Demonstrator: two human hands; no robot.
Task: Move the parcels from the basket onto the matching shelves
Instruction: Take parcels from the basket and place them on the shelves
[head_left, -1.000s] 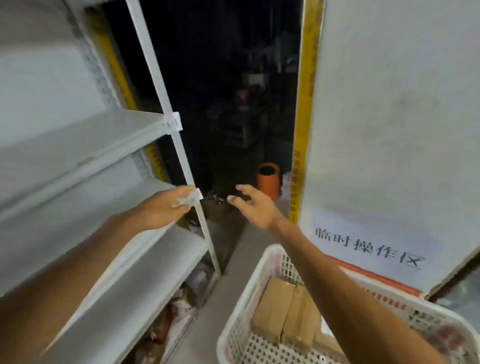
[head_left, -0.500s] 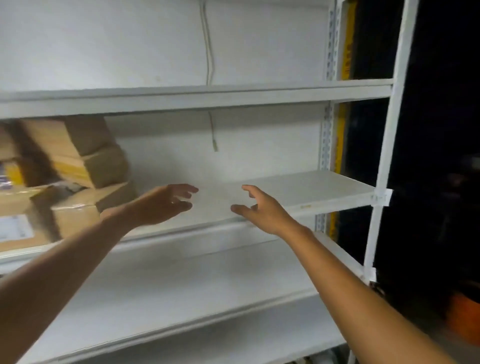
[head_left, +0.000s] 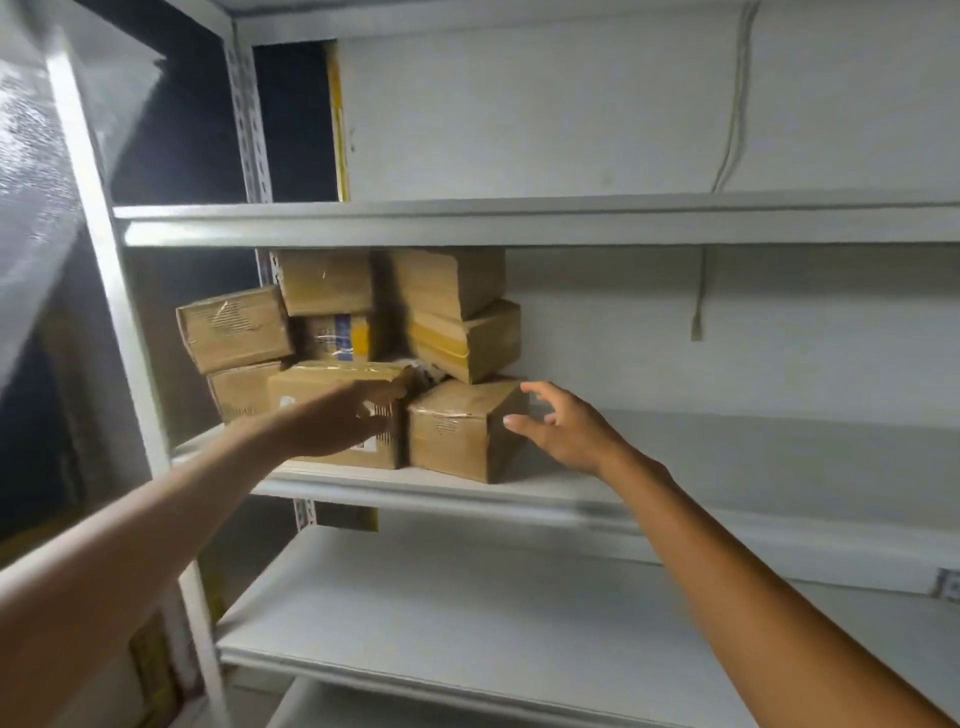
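Several brown cardboard parcels are stacked at the left end of the middle shelf (head_left: 727, 499) of a white metal rack. The front right parcel (head_left: 457, 431) stands at the shelf's edge. A wider parcel (head_left: 332, 379) sits to its left. My left hand (head_left: 337, 421) reaches in front of the wider parcel with fingers spread and nothing in it. Just right of the front right parcel, my right hand (head_left: 566, 431) is held open, fingertips close to its side. The basket is out of view.
An upper shelf (head_left: 519, 223) spans above the stack, and a lower shelf (head_left: 467, 613) lies below. A white upright post (head_left: 119, 332) stands at the left. A thin white cable (head_left: 698, 296) hangs down the back wall to the right of the parcels.
My view has swung left along the rack, bringing the stacked parcels to the centre. Both hands stay stretched forward and open, now beside the front parcels.
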